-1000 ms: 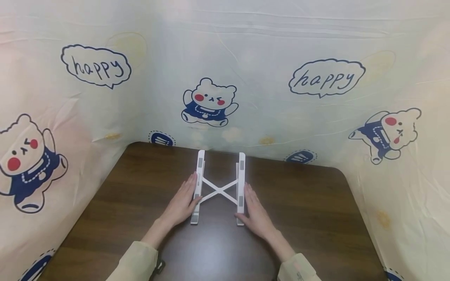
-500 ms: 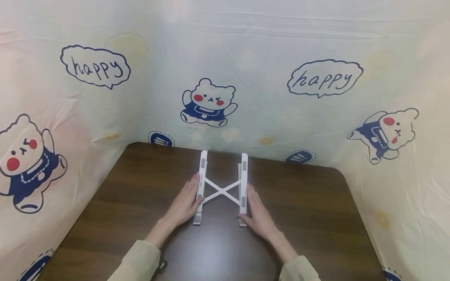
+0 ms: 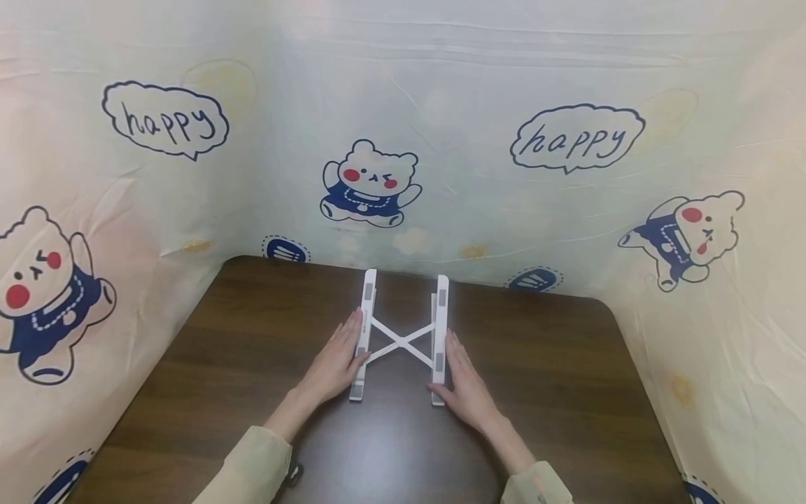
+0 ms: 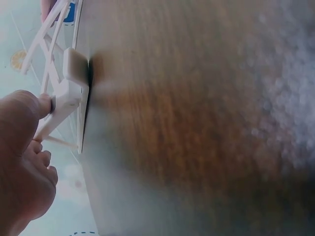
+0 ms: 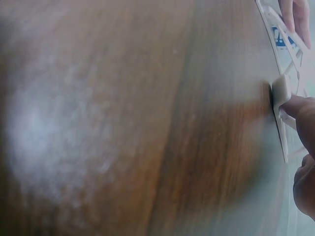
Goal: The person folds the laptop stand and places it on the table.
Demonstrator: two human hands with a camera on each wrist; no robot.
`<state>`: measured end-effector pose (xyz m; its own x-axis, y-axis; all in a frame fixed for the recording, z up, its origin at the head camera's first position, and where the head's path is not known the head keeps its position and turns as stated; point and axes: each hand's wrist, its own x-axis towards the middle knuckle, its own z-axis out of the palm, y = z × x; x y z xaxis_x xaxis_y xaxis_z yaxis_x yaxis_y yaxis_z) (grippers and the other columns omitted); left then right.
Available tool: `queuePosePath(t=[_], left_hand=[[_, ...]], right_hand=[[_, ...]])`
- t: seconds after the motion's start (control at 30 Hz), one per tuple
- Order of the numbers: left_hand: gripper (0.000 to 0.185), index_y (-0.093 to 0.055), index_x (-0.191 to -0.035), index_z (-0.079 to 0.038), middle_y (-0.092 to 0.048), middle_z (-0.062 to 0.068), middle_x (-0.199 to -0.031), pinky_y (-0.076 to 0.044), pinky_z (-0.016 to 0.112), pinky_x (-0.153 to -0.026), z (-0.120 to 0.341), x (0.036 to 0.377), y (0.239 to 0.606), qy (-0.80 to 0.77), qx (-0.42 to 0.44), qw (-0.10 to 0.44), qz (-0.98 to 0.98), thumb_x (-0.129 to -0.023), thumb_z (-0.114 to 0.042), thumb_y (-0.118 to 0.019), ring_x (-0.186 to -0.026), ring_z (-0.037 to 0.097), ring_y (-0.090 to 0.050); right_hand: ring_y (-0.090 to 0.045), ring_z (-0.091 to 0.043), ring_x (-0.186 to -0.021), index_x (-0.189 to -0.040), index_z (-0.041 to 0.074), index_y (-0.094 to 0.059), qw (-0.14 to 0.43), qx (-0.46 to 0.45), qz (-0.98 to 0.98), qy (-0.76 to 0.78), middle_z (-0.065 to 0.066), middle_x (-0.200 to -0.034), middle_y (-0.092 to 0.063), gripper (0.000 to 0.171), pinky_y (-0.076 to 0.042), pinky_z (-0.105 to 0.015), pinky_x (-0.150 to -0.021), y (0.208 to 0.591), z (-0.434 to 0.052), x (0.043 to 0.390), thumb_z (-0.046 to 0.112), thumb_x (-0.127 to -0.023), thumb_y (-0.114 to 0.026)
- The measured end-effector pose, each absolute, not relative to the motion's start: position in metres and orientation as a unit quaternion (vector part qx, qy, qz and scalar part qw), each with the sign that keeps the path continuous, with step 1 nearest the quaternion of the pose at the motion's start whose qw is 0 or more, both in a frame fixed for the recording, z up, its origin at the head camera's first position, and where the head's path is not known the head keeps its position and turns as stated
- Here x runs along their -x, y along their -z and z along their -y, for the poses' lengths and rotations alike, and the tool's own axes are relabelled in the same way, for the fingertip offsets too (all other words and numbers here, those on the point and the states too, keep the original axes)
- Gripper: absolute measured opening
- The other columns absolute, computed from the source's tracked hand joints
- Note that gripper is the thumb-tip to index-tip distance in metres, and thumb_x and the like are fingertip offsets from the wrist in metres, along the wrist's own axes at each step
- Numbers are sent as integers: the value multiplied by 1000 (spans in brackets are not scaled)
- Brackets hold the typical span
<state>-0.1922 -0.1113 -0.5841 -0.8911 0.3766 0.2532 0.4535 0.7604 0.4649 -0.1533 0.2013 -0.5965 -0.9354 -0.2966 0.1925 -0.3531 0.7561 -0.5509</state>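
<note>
1. Pressing inward from both sides, the left hand (image 3: 334, 364) and the right hand (image 3: 467, 385) are lying flat, fingers straight, against the outer rails of the white plastic folding stand with crossed struts (image 3: 400, 339), which is sitting mid-way along the dark brown wooden table (image 3: 554, 392), near the bear-printed cloth backdrop (image 3: 478, 140).
2. Doing this well is likely calling for even pressure on both rails, keeping them parallel and the thumbs clear of the crossing struts.
3. Both wrist views are showing blurred table grain; only a thumb tip (image 4: 29, 105) touching a rail end is reading clearly.
4. The stand's hinges and underside are staying out of sight.
</note>
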Motion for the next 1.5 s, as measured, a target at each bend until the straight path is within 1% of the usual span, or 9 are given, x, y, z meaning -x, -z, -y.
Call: queuePosePath(t=[0.33,0.47,0.63,0.9,1.07,1.17,1.27,1.37,1.5], left_hand=[[85,-17,-172,7,-21,24,-182,-28,57,-139,111,194,585,247,220,59,942,-110,-22,-66,-169,40,-29],[85,-16,-172,8,-20,24,-182,-28,58,-139,111,195,587,246,220,60,942,-110,-21,-67,-169,41,-29],[85,-17,-172,8,-20,24,-182,-28,57,-139,110,197,587,245,219,59,943,-110,-22,-66,-169,40,-29],[85,-17,-171,10,-21,26,-181,-28,58,-139,107,197,589,261,222,61,938,-109,-17,-67,-168,43,-30],[86,-11,-173,7,-14,24,-183,-25,57,-140,103,198,590,285,221,37,932,-110,-17,-64,-169,42,-27],[85,-10,-173,5,-15,23,-183,-25,57,-140,104,198,589,283,221,25,933,-111,-19,-64,-170,41,-25],[85,-14,-174,2,-20,20,-183,-26,56,-140,109,197,587,256,221,24,941,-111,-23,-65,-170,40,-25],[82,-16,-175,-1,-22,16,-183,-25,54,-141,115,198,585,223,222,26,949,-112,-28,-62,-171,37,-25],[78,-18,-174,1,-23,19,-183,-26,54,-141,115,201,585,227,222,36,948,-113,-24,-60,-170,38,-27]], right_hand=[[-30,-44,-168,-176,2,-16,54,-171,934,-307,-24,-182,-24,113,-30,-56,-136,599,-200,154,18,-92,-91],[-29,-44,-168,-176,2,-16,50,-170,935,-309,-24,-182,-23,113,-29,-56,-136,599,-199,155,18,-93,-91],[-32,-46,-166,-174,-1,-19,60,-173,932,-313,-27,-181,-25,111,-31,-59,-134,599,-198,156,15,-91,-91],[-29,-43,-168,-175,1,-15,50,-161,929,-330,-23,-183,-22,112,-29,-55,-136,602,-198,156,15,-93,-90],[-28,-43,-168,-176,3,-11,44,-152,925,-345,-21,-184,-19,113,-29,-55,-136,604,-199,154,14,-95,-88],[-29,-44,-168,-176,3,-11,47,-155,924,-346,-22,-184,-20,113,-30,-57,-135,605,-201,152,14,-94,-88],[-29,-44,-168,-176,4,-13,50,-154,927,-338,-22,-183,-22,107,-30,-59,-135,604,-203,151,17,-98,-85],[-29,-44,-168,-176,3,-16,62,-151,932,-323,-23,-183,-24,95,-31,-60,-135,599,-203,156,17,-104,-77],[-29,-44,-168,-174,-2,-21,80,-156,932,-317,-26,-181,-25,80,-31,-60,-136,592,-200,167,11,-109,-65]])
